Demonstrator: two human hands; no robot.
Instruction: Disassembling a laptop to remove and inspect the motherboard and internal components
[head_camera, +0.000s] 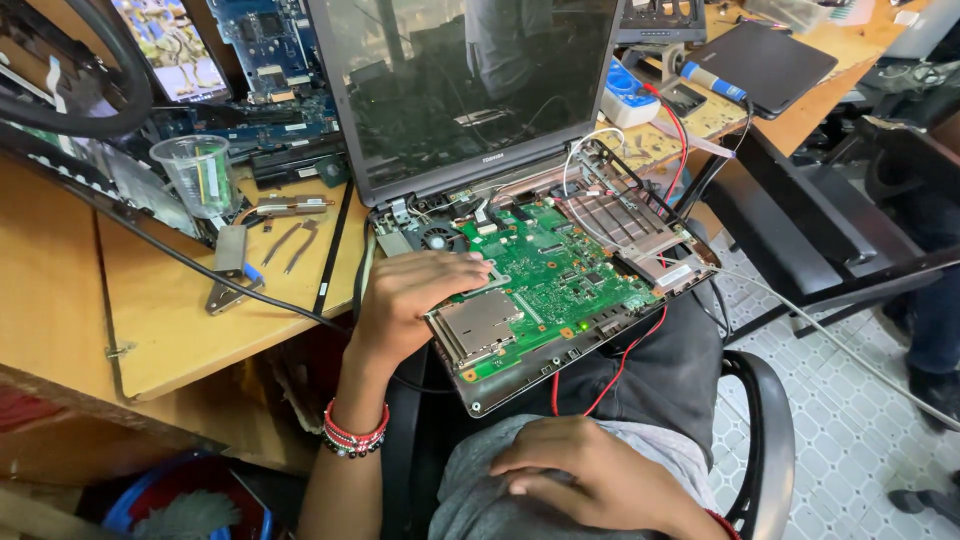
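Fingers spread and flat, the left hand presses down on the near-left corner of the laptop, palm over the edge of the open base, gripping nothing, just steadying it. Beaded bracelets circle that wrist. Right beside the fingertips lies the bare green circuit board, with a silver metal card slot at its near-left end touching the hand's side. Behind the board, the small black fan sits near the hinge, and the dark screen stands upright, tilted back. Red wire loops out from under the laptop's right edge and runs down across the lap. Nearer than the laptop, the right hand rests loosely curled on the grey cloth over the knee, holding nothing, well apart from the board. Left of the laptop, on the wooden desk, metal brackets and a small tool lie near a clear plastic cup. Behind the cup, another blue circuit board. To the laptop's right and behind it, a closed black laptop sits on the bench.
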